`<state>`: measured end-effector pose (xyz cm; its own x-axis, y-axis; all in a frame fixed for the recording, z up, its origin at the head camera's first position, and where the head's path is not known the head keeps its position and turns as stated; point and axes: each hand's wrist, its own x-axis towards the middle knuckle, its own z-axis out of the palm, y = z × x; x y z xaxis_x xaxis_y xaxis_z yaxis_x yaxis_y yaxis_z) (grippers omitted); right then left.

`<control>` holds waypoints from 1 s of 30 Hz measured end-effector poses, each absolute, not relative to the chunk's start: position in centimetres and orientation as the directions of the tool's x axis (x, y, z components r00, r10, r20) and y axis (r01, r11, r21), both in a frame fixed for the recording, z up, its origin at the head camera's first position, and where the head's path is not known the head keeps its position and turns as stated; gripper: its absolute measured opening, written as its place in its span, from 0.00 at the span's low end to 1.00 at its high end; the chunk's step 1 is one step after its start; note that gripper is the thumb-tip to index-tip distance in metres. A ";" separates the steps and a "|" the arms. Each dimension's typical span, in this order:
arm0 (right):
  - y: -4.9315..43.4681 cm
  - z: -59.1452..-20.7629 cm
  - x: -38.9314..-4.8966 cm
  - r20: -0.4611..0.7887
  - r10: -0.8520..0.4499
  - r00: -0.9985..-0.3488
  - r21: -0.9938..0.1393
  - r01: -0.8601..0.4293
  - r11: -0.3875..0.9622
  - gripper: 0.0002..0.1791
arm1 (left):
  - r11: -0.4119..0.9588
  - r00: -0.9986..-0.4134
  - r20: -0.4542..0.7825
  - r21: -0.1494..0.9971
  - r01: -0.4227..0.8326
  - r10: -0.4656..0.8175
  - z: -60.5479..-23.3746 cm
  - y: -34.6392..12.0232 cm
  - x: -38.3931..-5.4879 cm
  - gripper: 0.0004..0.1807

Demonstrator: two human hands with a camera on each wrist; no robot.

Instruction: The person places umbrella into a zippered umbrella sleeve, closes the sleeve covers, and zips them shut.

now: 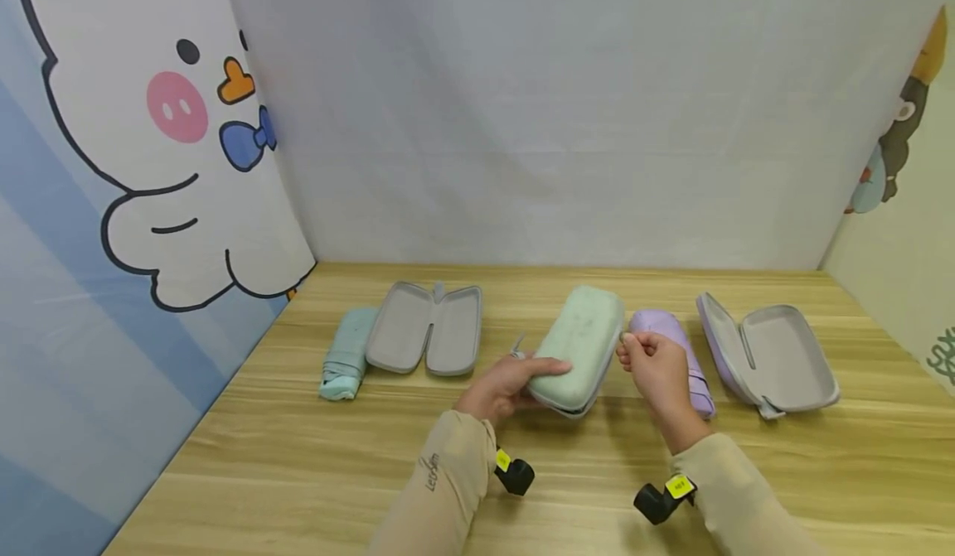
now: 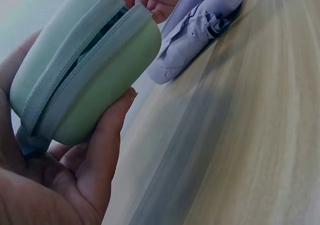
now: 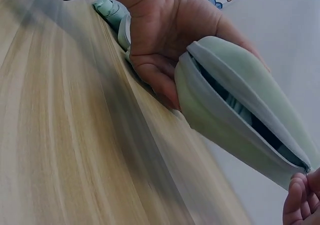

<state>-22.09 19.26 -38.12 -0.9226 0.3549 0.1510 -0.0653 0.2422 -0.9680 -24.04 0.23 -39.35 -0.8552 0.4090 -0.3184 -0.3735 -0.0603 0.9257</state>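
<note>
Wood-grained table (image 1: 298, 473) bears 2 open cases: a lilac case (image 1: 791, 357) at right, a grey-lined case (image 1: 399, 332) left of centre. Between them, mid-frame, a partly unzipped mint case (image 1: 584, 340) is held raised, long axis slanting lower left to upper right. Left hand (image 1: 503, 386) clamps its lower end; right hand (image 1: 660, 374) pinches its right edge. Teal folded material (image 3: 237, 107) shows inside.

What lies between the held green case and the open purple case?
The rolled purple bundle, partly hidden by the right hand; the head view shows it.
</note>
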 end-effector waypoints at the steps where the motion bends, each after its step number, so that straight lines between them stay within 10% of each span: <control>1: 19.2 -38.1 -22.1 0.150 0.357 -0.922 -0.968 -0.064 0.241 0.12 | -0.057 -0.854 -0.318 0.926 -0.373 0.413 -39.3 0.2 -24.0 0.21; 14: 18.5 -38.4 -22.1 0.162 0.312 -0.936 -0.970 -0.093 0.226 0.11 | 0.135 -0.781 -0.326 0.944 -0.303 0.533 -38.8 -0.7 -24.3 0.31; 30: 18.4 -38.0 -21.9 0.155 0.281 -0.947 -0.959 -0.077 0.271 0.12 | 0.002 -0.840 -0.318 0.936 -0.353 0.440 -39.1 0.0 -24.0 0.31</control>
<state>-21.91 18.42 -38.04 -0.9470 0.2813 0.1554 -0.0768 0.2715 -0.9594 -24.03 -0.02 -39.05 -0.8399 0.4398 -0.3180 -0.3531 0.0022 0.9356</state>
